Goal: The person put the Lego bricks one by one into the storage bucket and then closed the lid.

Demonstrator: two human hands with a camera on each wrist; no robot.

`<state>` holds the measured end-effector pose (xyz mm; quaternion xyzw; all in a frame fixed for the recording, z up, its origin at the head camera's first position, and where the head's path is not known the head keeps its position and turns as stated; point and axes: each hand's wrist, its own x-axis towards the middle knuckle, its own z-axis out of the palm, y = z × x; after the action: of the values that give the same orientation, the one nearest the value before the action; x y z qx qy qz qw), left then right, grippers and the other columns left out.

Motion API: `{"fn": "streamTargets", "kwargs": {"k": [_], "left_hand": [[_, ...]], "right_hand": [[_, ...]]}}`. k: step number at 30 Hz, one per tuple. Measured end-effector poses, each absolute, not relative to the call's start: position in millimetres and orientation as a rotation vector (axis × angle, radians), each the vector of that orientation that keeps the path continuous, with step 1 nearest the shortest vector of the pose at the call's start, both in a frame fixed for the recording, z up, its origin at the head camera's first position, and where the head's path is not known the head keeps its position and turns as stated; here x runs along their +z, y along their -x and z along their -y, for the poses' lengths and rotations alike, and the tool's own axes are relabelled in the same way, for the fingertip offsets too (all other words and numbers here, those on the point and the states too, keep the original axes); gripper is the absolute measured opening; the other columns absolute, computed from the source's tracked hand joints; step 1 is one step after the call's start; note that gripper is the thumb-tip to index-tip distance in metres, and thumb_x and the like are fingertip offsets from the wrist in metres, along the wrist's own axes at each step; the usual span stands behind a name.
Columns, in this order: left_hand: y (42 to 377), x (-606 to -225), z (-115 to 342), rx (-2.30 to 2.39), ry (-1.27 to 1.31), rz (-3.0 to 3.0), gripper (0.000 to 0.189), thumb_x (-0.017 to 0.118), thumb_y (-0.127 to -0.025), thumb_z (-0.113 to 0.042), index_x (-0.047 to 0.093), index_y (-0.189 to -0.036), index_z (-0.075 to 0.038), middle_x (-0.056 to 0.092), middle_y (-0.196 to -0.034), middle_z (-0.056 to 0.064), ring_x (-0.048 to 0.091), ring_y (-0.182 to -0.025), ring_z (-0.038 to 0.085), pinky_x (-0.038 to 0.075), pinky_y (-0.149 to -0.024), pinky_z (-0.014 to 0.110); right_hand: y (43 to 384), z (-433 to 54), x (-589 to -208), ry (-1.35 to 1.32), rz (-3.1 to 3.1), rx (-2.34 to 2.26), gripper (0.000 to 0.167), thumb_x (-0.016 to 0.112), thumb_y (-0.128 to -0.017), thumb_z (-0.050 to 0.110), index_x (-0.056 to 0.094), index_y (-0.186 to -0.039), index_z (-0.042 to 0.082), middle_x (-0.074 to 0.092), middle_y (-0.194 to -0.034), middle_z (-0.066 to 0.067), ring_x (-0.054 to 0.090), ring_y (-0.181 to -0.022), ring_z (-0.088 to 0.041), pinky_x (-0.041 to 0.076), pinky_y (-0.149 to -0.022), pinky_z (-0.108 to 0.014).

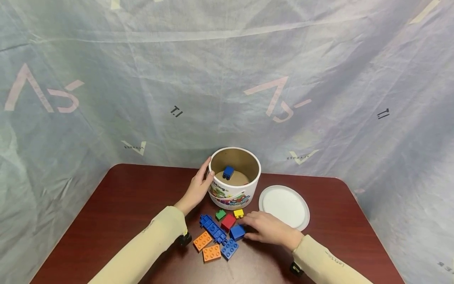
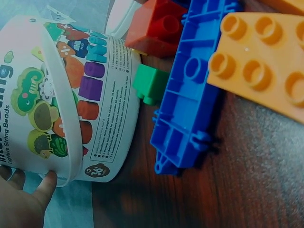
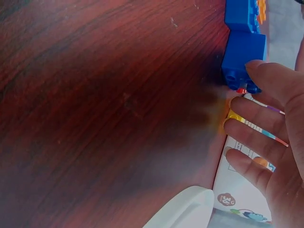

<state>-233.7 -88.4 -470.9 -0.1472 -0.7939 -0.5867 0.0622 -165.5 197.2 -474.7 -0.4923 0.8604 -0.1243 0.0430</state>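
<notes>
A white bucket (image 1: 234, 195) with printed pictures stands at the back, a blue block (image 1: 228, 172) inside it. My left hand (image 1: 196, 189) holds the bucket's left side, thumb at the front rim. My right hand (image 1: 267, 227) is beside a blue brick (image 1: 237, 232); its thumb tip overlaps that brick in the right wrist view, the other fingers spread. Around them lie a red brick (image 1: 228, 223), a yellow brick (image 1: 239, 213), a green brick (image 1: 220, 214), a long blue base piece (image 1: 213, 228), a second blue brick (image 1: 229, 249) and two orange bricks (image 1: 211, 253).
A round white lid (image 1: 285, 207) lies right of the bucket, partly behind the right hand. The brown tabletop (image 1: 142, 197) runs back to a hanging grey sheet (image 1: 198, 98). The bucket's white handle (image 2: 69, 109) hangs down across its front.
</notes>
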Motion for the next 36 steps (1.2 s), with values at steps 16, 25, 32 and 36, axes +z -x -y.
{"fn": "streamTargets", "kwargs": {"k": [16,25,32,36], "left_hand": [[232,-470,90,-1.769,0.435,2.433,0.062,0.049,-0.112,-0.026,0.022,-0.168,-0.021,0.024,-0.172,0.01,0.032,-0.153,0.035,0.039,-0.116,0.057],[234,-469,90,-1.775,0.447,2.436,0.063,0.049,-0.112,-0.026,0.021,-0.168,-0.021,0.023,-0.172,0.009,0.029,-0.155,0.033,0.037,-0.118,0.056],[234,-471,89,-1.779,0.44,2.411,0.062,0.051,-0.112,-0.023,0.024,-0.167,-0.015,0.025,-0.171,0.014,0.035,-0.151,0.038,0.04,-0.114,0.059],[235,-472,88,-1.793,0.446,2.375,0.062,0.051,-0.111,-0.02,0.025,-0.167,-0.01,0.026,-0.17,0.018,0.035,-0.15,0.041,0.039,-0.114,0.062]], "right_hand": [[167,-211,-464,1.456,-2.671,-0.439,0.029,0.078,-0.096,0.021,0.071,-0.121,0.011,0.073,-0.109,0.002,0.068,-0.098,-0.009,0.058,-0.088,-0.031],[170,-219,-448,1.468,-2.745,-0.445,0.026,0.079,-0.094,0.019,0.071,-0.117,0.01,0.073,-0.108,0.003,0.069,-0.094,-0.012,0.058,-0.083,-0.031],[171,-221,-432,1.47,-2.757,-0.458,0.026,0.08,-0.094,0.02,0.072,-0.117,0.01,0.073,-0.105,0.004,0.067,-0.088,-0.012,0.057,-0.08,-0.028],[171,-223,-418,1.467,-2.767,-0.487,0.028,0.08,-0.094,0.019,0.073,-0.119,0.008,0.074,-0.108,0.001,0.07,-0.093,-0.015,0.059,-0.084,-0.032]]}}
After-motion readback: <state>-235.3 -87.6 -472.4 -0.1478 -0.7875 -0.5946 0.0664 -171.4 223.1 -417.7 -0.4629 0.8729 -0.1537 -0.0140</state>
